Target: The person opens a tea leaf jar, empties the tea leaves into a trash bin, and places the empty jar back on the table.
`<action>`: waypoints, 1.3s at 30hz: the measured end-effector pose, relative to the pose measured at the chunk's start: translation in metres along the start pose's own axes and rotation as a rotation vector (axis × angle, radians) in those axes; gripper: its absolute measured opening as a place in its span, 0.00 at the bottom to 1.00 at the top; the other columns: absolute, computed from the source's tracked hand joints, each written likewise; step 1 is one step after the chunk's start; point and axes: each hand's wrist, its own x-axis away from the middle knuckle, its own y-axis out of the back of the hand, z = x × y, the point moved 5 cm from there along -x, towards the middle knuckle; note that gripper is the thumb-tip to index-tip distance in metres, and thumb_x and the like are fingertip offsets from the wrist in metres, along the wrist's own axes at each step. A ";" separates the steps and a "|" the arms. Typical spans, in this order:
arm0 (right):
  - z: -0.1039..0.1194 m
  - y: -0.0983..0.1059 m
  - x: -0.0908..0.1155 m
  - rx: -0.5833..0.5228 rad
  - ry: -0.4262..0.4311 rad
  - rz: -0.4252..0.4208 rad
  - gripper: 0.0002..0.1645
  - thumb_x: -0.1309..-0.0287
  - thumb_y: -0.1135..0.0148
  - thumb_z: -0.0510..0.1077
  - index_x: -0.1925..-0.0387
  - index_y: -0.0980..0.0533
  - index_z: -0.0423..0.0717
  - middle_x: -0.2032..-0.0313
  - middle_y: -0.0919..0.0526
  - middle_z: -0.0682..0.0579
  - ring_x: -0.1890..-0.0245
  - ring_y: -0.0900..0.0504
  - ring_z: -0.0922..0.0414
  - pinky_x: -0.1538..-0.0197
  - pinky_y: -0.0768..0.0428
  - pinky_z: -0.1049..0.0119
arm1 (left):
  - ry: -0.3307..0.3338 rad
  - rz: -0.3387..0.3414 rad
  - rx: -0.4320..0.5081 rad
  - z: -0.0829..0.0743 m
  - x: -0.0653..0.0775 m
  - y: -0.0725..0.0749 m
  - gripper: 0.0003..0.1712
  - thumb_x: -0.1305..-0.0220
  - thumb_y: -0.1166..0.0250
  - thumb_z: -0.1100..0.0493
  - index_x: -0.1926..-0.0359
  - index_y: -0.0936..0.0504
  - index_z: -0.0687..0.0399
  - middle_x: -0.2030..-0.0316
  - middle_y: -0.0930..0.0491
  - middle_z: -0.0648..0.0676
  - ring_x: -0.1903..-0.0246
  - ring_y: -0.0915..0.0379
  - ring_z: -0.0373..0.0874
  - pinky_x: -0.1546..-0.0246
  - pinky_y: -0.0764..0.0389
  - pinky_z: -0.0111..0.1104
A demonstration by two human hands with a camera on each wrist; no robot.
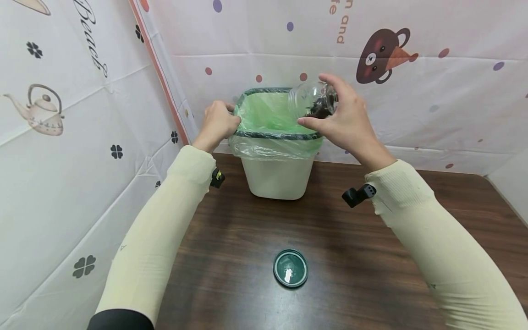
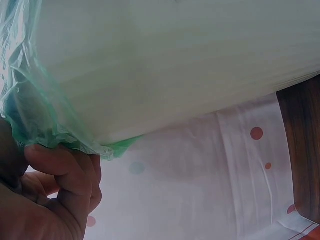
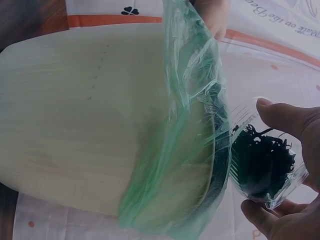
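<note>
My right hand [image 1: 348, 117] grips a clear glass jar [image 1: 307, 98], tipped on its side over the right rim of a trash bin [image 1: 278, 176]. Dark, stringy bits lie in the jar, shown closer in the right wrist view, where thumb and fingers span the glass jar [image 3: 270, 165]. A thin green bag [image 1: 264, 110] lines the bin and folds over its dark rim. At the bin's left edge my left hand [image 1: 218, 123] holds the rim and bag; in the left wrist view its curled fingers [image 2: 65, 170] meet the bag's edge [image 2: 75, 142].
A round green lid [image 1: 290, 268] lies on the brown wooden table [image 1: 231, 256], in front of the bin. Printed sheeting [image 1: 255, 36] hangs close behind the bin, and more covers the left side [image 1: 62, 183].
</note>
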 end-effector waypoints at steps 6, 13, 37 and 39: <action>0.001 -0.001 0.000 0.015 0.005 0.006 0.55 0.68 0.24 0.59 0.35 0.39 0.60 0.37 0.36 0.59 0.39 0.43 0.66 0.37 0.41 0.61 | -0.003 -0.003 -0.009 0.000 0.001 0.000 0.27 0.43 0.47 0.57 0.40 0.28 0.52 0.42 0.29 0.51 0.55 0.35 0.44 0.73 0.25 0.31; 0.002 -0.001 0.001 0.022 0.003 0.015 0.55 0.67 0.24 0.60 0.34 0.40 0.62 0.37 0.37 0.58 0.39 0.42 0.63 0.38 0.39 0.56 | 0.014 0.003 0.001 0.000 -0.002 -0.001 0.27 0.44 0.47 0.59 0.40 0.28 0.50 0.43 0.30 0.51 0.60 0.32 0.43 0.79 0.25 0.30; 0.007 -0.003 -0.002 0.073 0.030 0.030 0.56 0.67 0.23 0.58 0.33 0.40 0.63 0.41 0.32 0.51 0.44 0.37 0.56 0.42 0.38 0.49 | -0.046 -0.038 -0.036 -0.001 0.000 0.001 0.18 0.47 0.47 0.60 0.55 0.19 0.48 0.57 0.26 0.50 0.58 0.35 0.46 0.69 0.29 0.31; 0.007 -0.003 -0.003 0.077 0.024 0.039 0.56 0.67 0.23 0.58 0.33 0.41 0.64 0.41 0.32 0.51 0.43 0.37 0.55 0.42 0.38 0.49 | -0.046 -0.039 -0.034 0.000 0.000 0.001 0.17 0.47 0.47 0.61 0.56 0.19 0.48 0.58 0.26 0.50 0.58 0.35 0.46 0.70 0.29 0.31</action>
